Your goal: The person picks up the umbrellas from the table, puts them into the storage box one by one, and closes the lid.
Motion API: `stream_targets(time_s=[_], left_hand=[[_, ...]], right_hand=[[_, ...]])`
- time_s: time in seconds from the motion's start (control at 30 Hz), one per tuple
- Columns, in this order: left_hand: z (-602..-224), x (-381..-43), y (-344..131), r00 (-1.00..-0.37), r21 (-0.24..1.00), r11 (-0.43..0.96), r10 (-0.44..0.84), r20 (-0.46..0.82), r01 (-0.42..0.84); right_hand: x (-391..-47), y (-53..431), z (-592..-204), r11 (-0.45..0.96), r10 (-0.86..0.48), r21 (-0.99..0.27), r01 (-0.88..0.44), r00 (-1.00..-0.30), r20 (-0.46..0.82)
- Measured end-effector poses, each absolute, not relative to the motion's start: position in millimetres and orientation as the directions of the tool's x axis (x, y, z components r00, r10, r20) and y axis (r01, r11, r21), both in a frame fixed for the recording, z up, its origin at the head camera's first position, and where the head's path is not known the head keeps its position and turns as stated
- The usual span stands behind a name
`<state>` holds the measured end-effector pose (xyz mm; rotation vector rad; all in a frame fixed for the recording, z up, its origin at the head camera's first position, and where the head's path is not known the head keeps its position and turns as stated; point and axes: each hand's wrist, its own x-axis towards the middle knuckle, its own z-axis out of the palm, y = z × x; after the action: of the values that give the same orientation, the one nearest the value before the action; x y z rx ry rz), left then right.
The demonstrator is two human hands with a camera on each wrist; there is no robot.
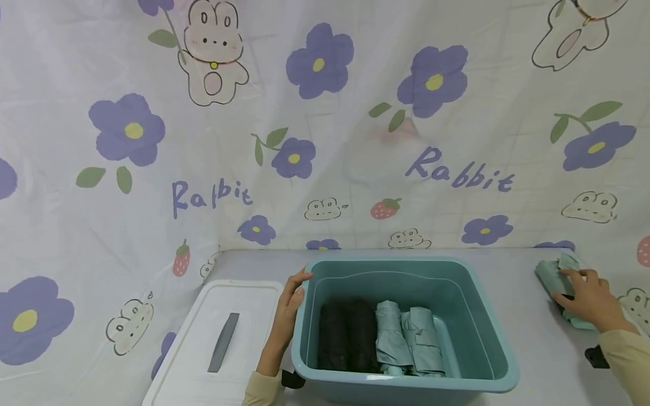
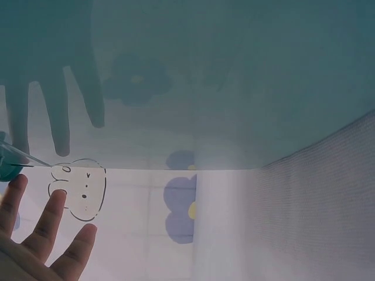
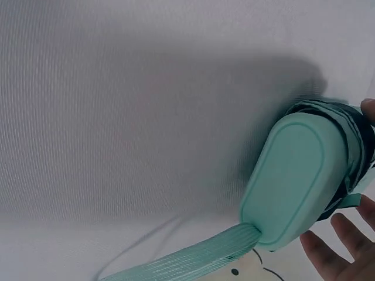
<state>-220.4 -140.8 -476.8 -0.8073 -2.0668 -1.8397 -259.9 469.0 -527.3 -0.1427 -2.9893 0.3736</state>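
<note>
A mint-green folding umbrella [image 3: 290, 175] with a flat oval end and a wrist strap [image 3: 193, 254] lies on the table at the far right. My right hand [image 1: 591, 299] grips it, thumb on one side and fingers on the other. Its dark inner fabric shows in the right wrist view. At the left rim of a blue-green plastic bin [image 1: 401, 383], my left hand [image 1: 289, 307] rests with fingertips on the edge. The left wrist view shows the fingers of the left hand [image 2: 47, 234] fairly straight and spread beside the bin wall.
Inside the bin stand two black rolled bundles [image 1: 347, 335] and two mint-green rolled ones [image 1: 408, 338], side by side from the left. A white lid [image 1: 195, 338] with a grey handle lies left of the bin. Behind the table [image 1: 518, 316] hangs a patterned curtain [image 1: 355, 169].
</note>
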Motion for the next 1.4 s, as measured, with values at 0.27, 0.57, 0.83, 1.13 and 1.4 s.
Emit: stream_targets(time_s=[0.27,0.57,0.83,1.13,1.4], left_hand=[[-479,-224,-142,-0.807,0.826,0.03,0.238,0.54,0.562],[-481,-225,-143,-0.816,0.835,0.034,0.234,0.528,0.549],[-483,-225,-144,-0.815,0.836,0.026,0.241,0.526,0.548],[-484,-225,-143,-0.802,0.823,0.015,0.236,0.548,0.567],[-478,-223,-142,-0.822,0.839,0.035,0.225,0.523,0.543]], right_hand=[[-265,469,-531,0.964,0.118,-0.252,0.088,-0.987,0.106],[-274,470,-535,0.958,0.122,-0.272,0.086,-0.985,0.12],[-281,475,-540,0.942,0.146,-0.316,0.112,-0.986,0.085],[-283,477,-534,0.912,0.183,-0.377,0.162,-0.983,0.02],[-279,468,-526,0.911,0.206,-0.357,0.205,-0.978,-0.036]])
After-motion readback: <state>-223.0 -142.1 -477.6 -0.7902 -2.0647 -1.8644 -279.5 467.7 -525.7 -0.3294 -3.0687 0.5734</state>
